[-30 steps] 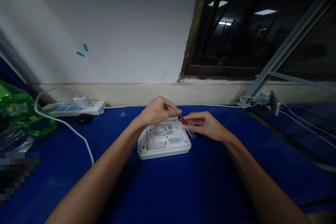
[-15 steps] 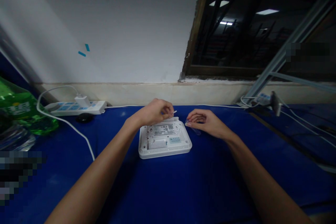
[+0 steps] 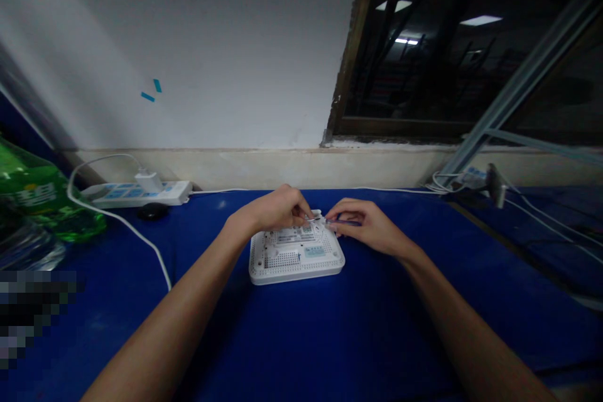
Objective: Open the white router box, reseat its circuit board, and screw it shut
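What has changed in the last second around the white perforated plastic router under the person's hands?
The right hand has moved left from beside the white plastic router, carrying the clear-handled screwdriver in over its far edge. The tip now sits close to the left hand, which has dropped lower toward that edge. The router and the white power strip stayed put.

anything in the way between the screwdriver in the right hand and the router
Only the left hand: its fingers meet the tip of the small screwdriver, held in the right hand, just above the upper part of the upturned white router. No other object shows between them.
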Available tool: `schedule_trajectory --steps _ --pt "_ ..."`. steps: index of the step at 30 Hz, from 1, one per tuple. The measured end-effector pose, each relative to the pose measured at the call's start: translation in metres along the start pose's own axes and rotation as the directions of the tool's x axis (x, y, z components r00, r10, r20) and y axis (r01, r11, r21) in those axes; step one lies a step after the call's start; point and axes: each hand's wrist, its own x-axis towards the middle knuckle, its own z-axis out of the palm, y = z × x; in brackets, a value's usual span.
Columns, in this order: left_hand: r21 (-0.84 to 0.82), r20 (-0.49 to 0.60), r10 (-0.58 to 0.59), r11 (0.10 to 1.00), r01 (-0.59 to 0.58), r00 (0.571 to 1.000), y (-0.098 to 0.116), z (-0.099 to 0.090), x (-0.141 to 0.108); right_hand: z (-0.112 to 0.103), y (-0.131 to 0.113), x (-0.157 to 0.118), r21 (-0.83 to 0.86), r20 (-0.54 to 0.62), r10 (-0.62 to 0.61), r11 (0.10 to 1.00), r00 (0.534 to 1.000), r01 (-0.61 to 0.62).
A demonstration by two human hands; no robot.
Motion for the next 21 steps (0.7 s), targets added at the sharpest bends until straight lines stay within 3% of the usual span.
schedule_trajectory --steps 6,11,13,16,18,21 --pt "-0.156 -0.063 -0.036 0.987 0.026 0.997 0.008 0.004 0.000 0.009 0.000 0.001 0.023 0.007 -0.032 0.999 0.999 0.031" --pt "-0.319 -0.094 -0.017 0.948 -0.014 0.995 0.008 0.009 0.002 0.009 0.003 0.000 0.047 0.089 -0.030 0.999 0.996 0.026" --pt "-0.345 -0.160 -0.013 0.938 -0.044 0.987 0.008 0.007 0.002 0.009 0.003 0.000 0.023 0.098 -0.049 0.999 0.994 0.047" --pt "-0.265 -0.320 -0.018 0.962 -0.071 0.947 0.009 -0.004 -0.003 0.009 0.003 0.001 -0.009 0.082 -0.058 0.998 0.995 0.059" --pt "-0.175 -0.359 -0.047 0.984 -0.017 0.932 0.010 -0.014 -0.010 0.009 0.005 0.003 0.040 0.063 -0.032 0.999 0.997 0.030" --pt "-0.058 -0.207 -0.141 0.990 0.131 0.968 0.007 -0.025 -0.021 0.008 0.011 0.005 0.152 0.044 0.018 0.988 0.999 -0.024"
